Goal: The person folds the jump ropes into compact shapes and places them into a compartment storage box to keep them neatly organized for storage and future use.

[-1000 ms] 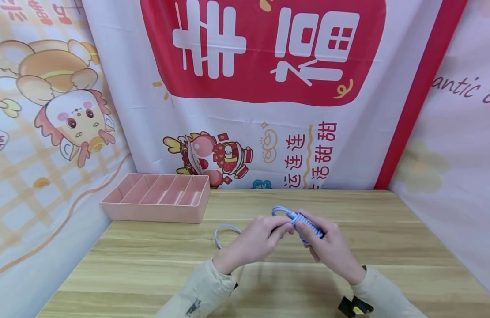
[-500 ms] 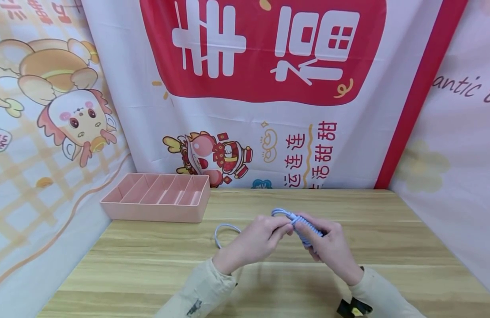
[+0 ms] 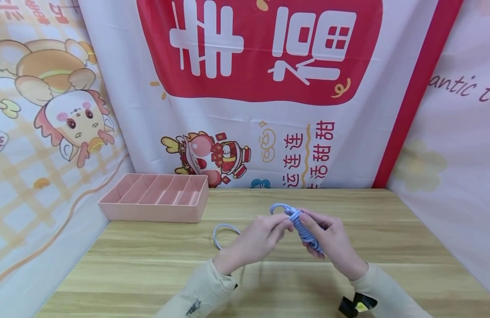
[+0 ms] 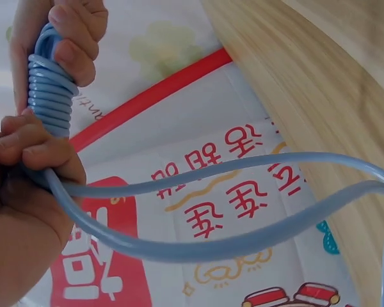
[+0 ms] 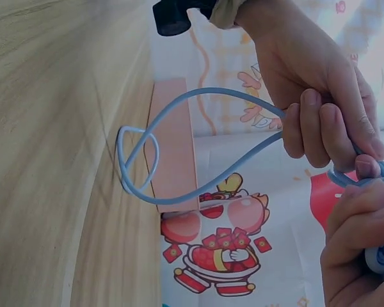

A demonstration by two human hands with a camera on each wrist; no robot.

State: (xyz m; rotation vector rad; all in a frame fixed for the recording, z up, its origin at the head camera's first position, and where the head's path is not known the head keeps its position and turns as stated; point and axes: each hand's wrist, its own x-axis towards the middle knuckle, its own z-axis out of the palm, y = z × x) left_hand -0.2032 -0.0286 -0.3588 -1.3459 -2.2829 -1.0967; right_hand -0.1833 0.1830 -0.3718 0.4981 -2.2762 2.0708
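Note:
A light blue cable (image 3: 303,227) is wound in tight turns into a slim bundle above the table. My right hand (image 3: 335,243) grips the bundle, its thumb along the near side. Close by on the left, my left hand (image 3: 258,237) pinches the cable at the bundle's upper end, where a small loop sticks out. In the left wrist view the stacked turns of the bundle (image 4: 50,96) lie between both hands. From the left hand, two cable strands (image 4: 243,246) run off to the right. The right wrist view shows this loose loop (image 5: 208,91) hanging from my left hand's fingers (image 5: 313,131).
A pink box (image 3: 149,213) with several narrow compartments stands at the back left of the wooden table (image 3: 122,260). Printed cloth (image 3: 229,115) hangs behind the table and along both sides. Part of the cable's slack loops (image 3: 214,234) just left of my left wrist.
The bundle has turned a little in my right hand, and more of its turns show. My right thumb has shifted up along it. My left hand keeps nearly the same place.

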